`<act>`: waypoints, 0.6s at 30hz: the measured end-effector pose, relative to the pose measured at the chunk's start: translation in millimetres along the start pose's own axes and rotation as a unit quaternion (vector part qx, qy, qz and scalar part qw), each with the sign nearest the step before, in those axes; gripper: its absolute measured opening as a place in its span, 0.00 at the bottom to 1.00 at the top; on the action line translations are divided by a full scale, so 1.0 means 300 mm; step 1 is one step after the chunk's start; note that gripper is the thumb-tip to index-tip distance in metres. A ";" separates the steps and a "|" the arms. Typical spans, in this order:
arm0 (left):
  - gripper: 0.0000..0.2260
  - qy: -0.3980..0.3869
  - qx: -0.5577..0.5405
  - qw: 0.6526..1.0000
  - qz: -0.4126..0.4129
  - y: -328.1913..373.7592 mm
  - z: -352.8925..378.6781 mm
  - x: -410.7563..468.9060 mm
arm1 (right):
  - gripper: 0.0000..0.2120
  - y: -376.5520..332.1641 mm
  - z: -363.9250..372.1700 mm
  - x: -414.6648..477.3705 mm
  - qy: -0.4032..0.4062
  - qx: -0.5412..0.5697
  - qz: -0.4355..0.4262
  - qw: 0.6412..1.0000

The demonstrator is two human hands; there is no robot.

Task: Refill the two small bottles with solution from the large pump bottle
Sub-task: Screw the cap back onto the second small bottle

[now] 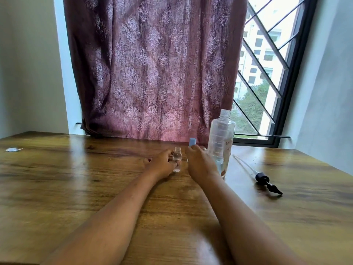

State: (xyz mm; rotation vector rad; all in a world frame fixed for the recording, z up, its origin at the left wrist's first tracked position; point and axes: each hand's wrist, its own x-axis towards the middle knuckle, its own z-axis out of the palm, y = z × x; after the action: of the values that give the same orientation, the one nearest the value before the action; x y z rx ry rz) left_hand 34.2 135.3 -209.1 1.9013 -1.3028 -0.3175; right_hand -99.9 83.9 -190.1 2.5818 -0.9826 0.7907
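A small clear bottle point(177, 159) stands uncapped on the wooden table point(76, 178), and my left hand point(162, 164) grips it around the body. My right hand point(198, 163) is just to its right and pinches a small blue cap point(192, 142) held above the fingers. The second small bottle is hidden behind my right hand, if it is there. The large clear bottle point(220, 144) stands open behind my right hand, with a little liquid at its bottom. Its black pump head with the long dip tube point(261, 177) lies on the table to the right.
A maroon patterned curtain point(152, 69) hangs behind the table's far edge. A barred window point(267, 73) is at the back right. A small scrap of paper point(12, 149) lies at the far left of the table.
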 end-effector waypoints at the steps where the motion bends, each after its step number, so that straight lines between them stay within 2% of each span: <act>1: 0.24 -0.002 -0.003 1.000 -0.001 0.001 0.002 0.000 | 0.16 0.006 0.017 -0.004 -0.040 -0.015 0.005 0.999; 5: 0.15 -0.018 -0.026 0.999 0.001 -0.013 0.012 0.011 | 0.16 -0.009 0.052 -0.024 -0.090 -0.029 -0.013 0.995; 8: 0.17 -0.022 -0.028 0.999 0.011 -0.024 0.012 0.017 | 0.16 -0.030 0.057 -0.036 -0.117 -0.051 -0.008 0.992; 12: 0.20 -0.009 -0.002 1.000 0.003 -0.003 -0.002 -0.009 | 0.16 -0.034 0.052 -0.032 -0.109 -0.065 0.002 0.992; 18: 0.19 -0.012 -0.014 1.000 0.010 -0.003 -0.005 -0.011 | 0.12 -0.022 0.014 -0.015 -0.094 0.011 0.014 0.995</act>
State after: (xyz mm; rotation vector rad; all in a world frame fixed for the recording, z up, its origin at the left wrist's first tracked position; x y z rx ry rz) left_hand 34.3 138.9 -209.5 1.8655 -1.3264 -0.3481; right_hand -96.7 89.3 -196.6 2.7069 -1.0691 0.5759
